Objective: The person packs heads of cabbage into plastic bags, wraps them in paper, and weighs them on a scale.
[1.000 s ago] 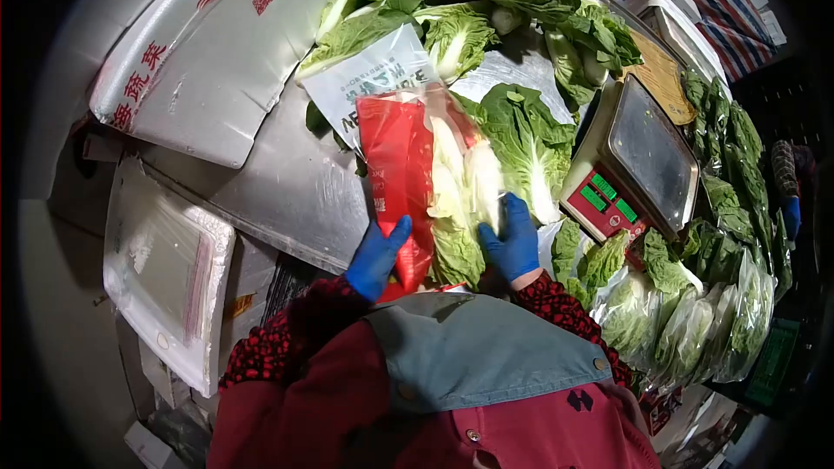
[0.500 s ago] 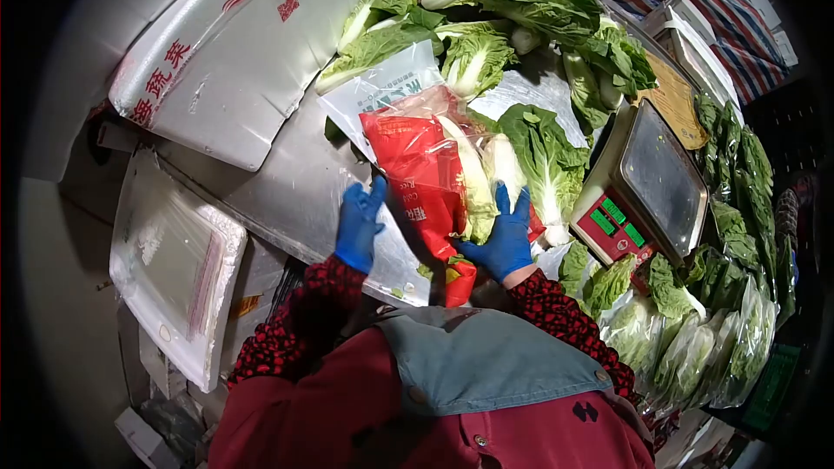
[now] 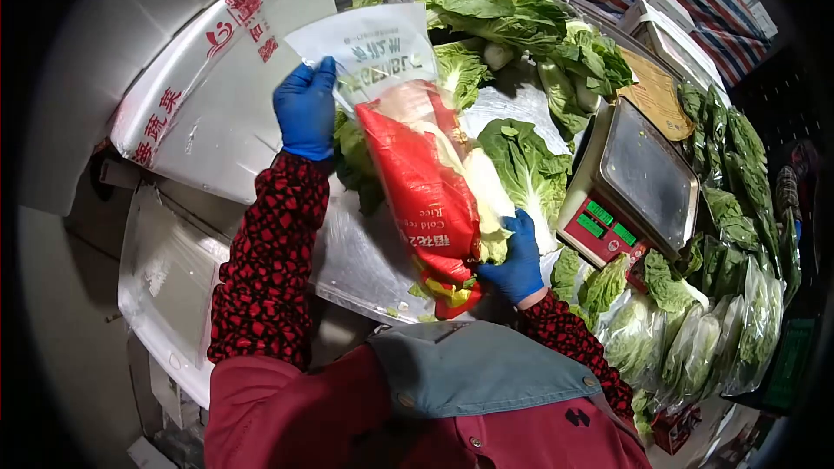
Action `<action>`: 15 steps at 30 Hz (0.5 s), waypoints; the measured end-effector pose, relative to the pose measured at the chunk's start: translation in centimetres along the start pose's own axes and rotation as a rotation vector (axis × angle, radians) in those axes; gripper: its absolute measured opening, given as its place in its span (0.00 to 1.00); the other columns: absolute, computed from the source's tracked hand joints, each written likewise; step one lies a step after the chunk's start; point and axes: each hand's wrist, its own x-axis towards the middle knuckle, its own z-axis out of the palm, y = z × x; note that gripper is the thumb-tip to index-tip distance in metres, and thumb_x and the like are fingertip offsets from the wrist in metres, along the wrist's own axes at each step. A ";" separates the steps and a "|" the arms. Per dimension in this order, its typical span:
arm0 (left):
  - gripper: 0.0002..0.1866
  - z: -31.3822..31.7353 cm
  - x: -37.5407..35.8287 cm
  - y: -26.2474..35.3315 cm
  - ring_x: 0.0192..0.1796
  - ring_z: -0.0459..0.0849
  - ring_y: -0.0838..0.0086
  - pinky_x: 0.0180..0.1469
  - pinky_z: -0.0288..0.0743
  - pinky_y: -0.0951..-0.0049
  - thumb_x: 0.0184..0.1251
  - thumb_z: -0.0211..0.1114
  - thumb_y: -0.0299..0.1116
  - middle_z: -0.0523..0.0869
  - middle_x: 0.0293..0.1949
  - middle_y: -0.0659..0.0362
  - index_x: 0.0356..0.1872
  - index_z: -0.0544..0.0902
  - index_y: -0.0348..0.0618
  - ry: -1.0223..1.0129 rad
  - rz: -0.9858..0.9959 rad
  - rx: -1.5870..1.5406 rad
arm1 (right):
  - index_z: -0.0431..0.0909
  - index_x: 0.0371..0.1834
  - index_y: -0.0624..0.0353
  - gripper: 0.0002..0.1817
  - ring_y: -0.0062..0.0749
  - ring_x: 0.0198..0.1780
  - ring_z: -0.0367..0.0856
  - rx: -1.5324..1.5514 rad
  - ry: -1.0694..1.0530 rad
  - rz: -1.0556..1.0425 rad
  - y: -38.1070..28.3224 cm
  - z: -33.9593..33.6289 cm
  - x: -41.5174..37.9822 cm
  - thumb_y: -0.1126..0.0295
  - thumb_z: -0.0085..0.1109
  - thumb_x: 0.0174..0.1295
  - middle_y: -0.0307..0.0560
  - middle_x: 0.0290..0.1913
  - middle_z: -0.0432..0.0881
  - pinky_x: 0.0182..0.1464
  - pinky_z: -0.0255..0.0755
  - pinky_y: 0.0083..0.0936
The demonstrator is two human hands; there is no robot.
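My left hand (image 3: 306, 108), in a blue glove, is closed on the left edge of a clear printed plastic bag (image 3: 378, 48), beside its upper end. Below and overlapping it lies a red printed rice bag (image 3: 421, 187), slanting toward me. Pale Chinese cabbage (image 3: 486, 187) shows along the red bag's right side, partly behind plastic. Around the cabbage's near leafy end curls my right hand (image 3: 519, 265), also blue-gloved, thumb to the left and fingers to the right. A loose green leafy head (image 3: 526, 165) lies just right of the bag.
A digital scale (image 3: 647, 174) with green displays stands at right. Several leafy heads (image 3: 521, 17) are piled at the back, and bagged greens (image 3: 686, 356) line the right edge. White foam box pieces (image 3: 217, 78) stand at left, beside the metal table (image 3: 365, 260).
My left hand has moved up from the table and closed on the clear bag's edge. The bag's upper end has shifted up and left. My right hand has moved slightly down and curled around the cabbage end.
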 end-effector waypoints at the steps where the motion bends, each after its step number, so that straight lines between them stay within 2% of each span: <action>1: 0.06 0.3 1.7 0.5 0.29 0.75 0.86 0.33 0.70 0.80 0.64 0.66 0.28 0.84 0.27 0.65 0.31 0.85 0.35 0.042 0.013 -0.027 | 0.69 0.54 0.58 0.42 0.60 0.61 0.65 0.007 -0.016 -0.035 -1.3 -0.8 0.2 0.69 0.76 0.27 0.64 0.60 0.63 0.62 0.66 0.40; 2: 0.06 -1.0 4.6 -0.5 0.30 0.77 0.84 0.35 0.72 0.81 0.64 0.66 0.28 0.84 0.28 0.64 0.33 0.85 0.35 -0.007 0.020 -0.013 | 0.68 0.54 0.58 0.43 0.59 0.62 0.65 0.014 -0.032 -0.070 -2.0 -1.3 0.4 0.69 0.76 0.27 0.64 0.60 0.63 0.62 0.66 0.40; 3: 0.06 -0.6 6.3 1.0 0.30 0.77 0.83 0.36 0.72 0.80 0.65 0.65 0.28 0.84 0.28 0.63 0.33 0.85 0.35 0.107 0.090 0.043 | 0.68 0.55 0.57 0.43 0.59 0.62 0.66 0.029 -0.063 -0.083 -1.8 -1.5 0.2 0.71 0.76 0.27 0.63 0.60 0.64 0.61 0.67 0.40; 4: 0.07 -0.6 8.8 1.9 0.29 0.77 0.82 0.35 0.72 0.79 0.66 0.64 0.28 0.84 0.28 0.63 0.32 0.84 0.35 0.182 0.134 -0.081 | 0.68 0.55 0.57 0.43 0.59 0.62 0.66 0.034 -0.052 -0.080 -1.4 -1.5 -0.2 0.71 0.76 0.27 0.63 0.60 0.64 0.61 0.67 0.40; 5: 0.08 -1.2 11.4 3.3 0.30 0.78 0.82 0.35 0.72 0.80 0.67 0.61 0.29 0.84 0.29 0.62 0.30 0.84 0.36 0.260 0.220 -0.086 | 0.68 0.55 0.57 0.44 0.59 0.62 0.66 0.018 -0.073 -0.044 -0.5 -1.4 -0.7 0.72 0.76 0.26 0.63 0.59 0.64 0.61 0.67 0.40; 6: 0.09 -2.6 14.7 4.6 0.29 0.79 0.81 0.35 0.73 0.80 0.67 0.60 0.31 0.84 0.28 0.62 0.30 0.83 0.36 0.324 0.394 -0.058 | 0.68 0.56 0.56 0.44 0.59 0.62 0.66 0.001 -0.099 -0.009 0.3 -1.5 -0.8 0.72 0.76 0.26 0.63 0.59 0.65 0.61 0.67 0.40; 7: 0.09 -1.6 14.3 9.0 0.28 0.79 0.79 0.34 0.73 0.81 0.67 0.60 0.31 0.84 0.26 0.62 0.30 0.83 0.37 0.320 0.399 -0.165 | 0.68 0.57 0.56 0.44 0.63 0.62 0.65 0.008 -0.149 0.045 0.8 -1.6 -0.8 0.68 0.78 0.28 0.65 0.61 0.64 0.62 0.65 0.43; 8: 0.09 -1.3 15.0 11.9 0.27 0.79 0.78 0.34 0.73 0.81 0.67 0.60 0.31 0.84 0.25 0.63 0.31 0.83 0.36 0.324 0.410 -0.175 | 0.68 0.57 0.56 0.44 0.63 0.62 0.65 0.011 -0.145 0.046 1.3 -1.3 -0.9 0.68 0.78 0.28 0.65 0.61 0.64 0.62 0.65 0.43; 9: 0.09 -1.2 15.5 13.9 0.26 0.79 0.78 0.34 0.73 0.82 0.67 0.60 0.31 0.83 0.24 0.63 0.31 0.83 0.36 0.330 0.424 -0.188 | 0.68 0.57 0.55 0.45 0.64 0.62 0.65 -0.130 -0.148 0.016 1.8 -1.1 -0.9 0.62 0.78 0.29 0.66 0.63 0.62 0.62 0.64 0.44; 10: 0.09 -0.5 15.0 15.5 0.27 0.80 0.77 0.35 0.73 0.83 0.67 0.60 0.31 0.84 0.25 0.63 0.32 0.83 0.36 0.249 0.458 -0.189 | 0.69 0.58 0.55 0.46 0.66 0.62 0.64 -0.273 -0.146 -0.017 1.9 -1.0 -0.6 0.57 0.79 0.31 0.66 0.65 0.61 0.63 0.64 0.45; 11: 0.09 0.2 14.5 16.6 0.28 0.80 0.77 0.36 0.73 0.83 0.68 0.60 0.32 0.84 0.27 0.62 0.34 0.83 0.36 0.165 0.492 -0.193 | 0.67 0.63 0.53 0.52 0.69 0.64 0.61 -0.346 -0.270 0.017 0.5 -2.1 0.3 0.45 0.78 0.30 0.69 0.69 0.55 0.64 0.61 0.48; 13: 0.08 0.2 13.7 16.7 0.35 0.80 0.77 0.40 0.73 0.81 0.70 0.58 0.30 0.83 0.38 0.59 0.39 0.82 0.36 0.021 1.032 0.454 | 0.63 0.68 0.51 0.59 0.69 0.68 0.57 -0.583 -0.320 0.013 -2.9 -5.0 1.9 0.40 0.77 0.26 0.71 0.70 0.52 0.66 0.59 0.49; 14: 0.08 0.9 11.7 17.0 0.37 0.80 0.78 0.41 0.73 0.80 0.71 0.57 0.29 0.83 0.41 0.58 0.40 0.82 0.37 -0.052 1.323 0.815 | 0.59 0.71 0.50 0.63 0.69 0.70 0.52 -0.479 -0.211 -0.033 -3.8 -6.6 2.4 0.39 0.78 0.25 0.72 0.72 0.48 0.67 0.56 0.50; 15: 0.08 2.3 9.2 16.6 0.37 0.80 0.78 0.41 0.73 0.80 0.71 0.57 0.29 0.83 0.41 0.58 0.40 0.82 0.37 -0.066 1.336 0.720 | 0.56 0.72 0.54 0.66 0.68 0.72 0.48 -0.207 -0.015 -0.159 -4.1 -8.0 2.9 0.39 0.79 0.24 0.69 0.73 0.45 0.70 0.53 0.49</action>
